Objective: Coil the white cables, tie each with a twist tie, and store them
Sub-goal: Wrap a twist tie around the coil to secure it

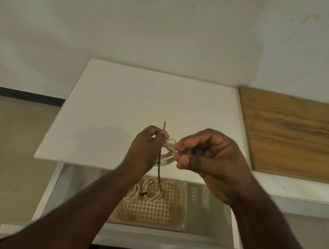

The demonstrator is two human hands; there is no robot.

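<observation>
While a small coil of white cable point(168, 152) is held up between both hands above the white square tabletop point(120, 106), a thin dark twist tie point(161, 155) is kept upright against the coil's left side. The tie is pinched by the curled fingers of the left hand point(145, 149), with its upper end standing above the knuckles and its lower end hanging below the table's front edge. The right side of the coil is gripped by the right hand point(207, 159), thumb and fingertips closed on the loops. Below the tabletop, an open white drawer point(235, 234) is seen, and in it a tan plastic basket with a grid-pattern bottom point(160, 209). Inside that basket a second coil of white cable point(144, 190) is laid (already bound with a dark tie at its middle). To the right, a brown wood-grain board point(295, 137) is laid on a white counter point(307, 191).
</observation>
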